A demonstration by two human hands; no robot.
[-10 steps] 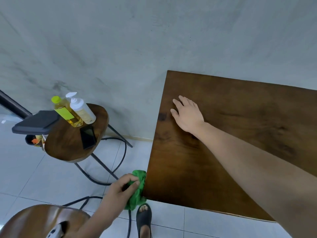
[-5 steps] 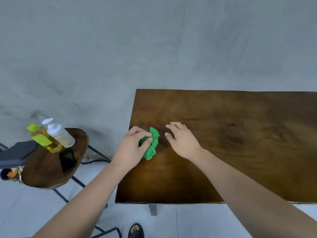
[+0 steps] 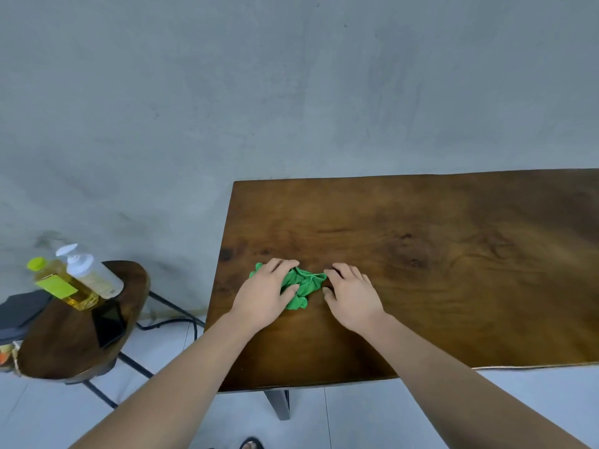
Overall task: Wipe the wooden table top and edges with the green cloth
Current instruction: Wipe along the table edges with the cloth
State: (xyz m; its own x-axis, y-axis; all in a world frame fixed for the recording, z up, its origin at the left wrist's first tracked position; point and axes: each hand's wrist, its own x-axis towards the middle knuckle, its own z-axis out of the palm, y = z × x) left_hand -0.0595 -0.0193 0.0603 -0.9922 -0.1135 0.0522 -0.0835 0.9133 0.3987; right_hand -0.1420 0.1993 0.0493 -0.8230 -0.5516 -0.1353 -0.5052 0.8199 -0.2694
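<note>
Green crumpled cloth lies left of centre in the frame on the dark brown wooden table top. The left hand curls over it, gripping; the right hand, fingers loose, touches its right end, probably to spread it flat for wiping.

Shows a dark wooden surface standing on a pale tiled floor, far edge against a grey wall. Carries, near its left end, a crumpled green cloth lying directly on the wood. Bears the left grip, curled over the cloth's left part, and the right grip, resting on the wood with fingertips at the cloth's right end. Further left, well apart, shows a round side table holding a yellow bottle, a white pump bottle and a flat dark phone.
</note>
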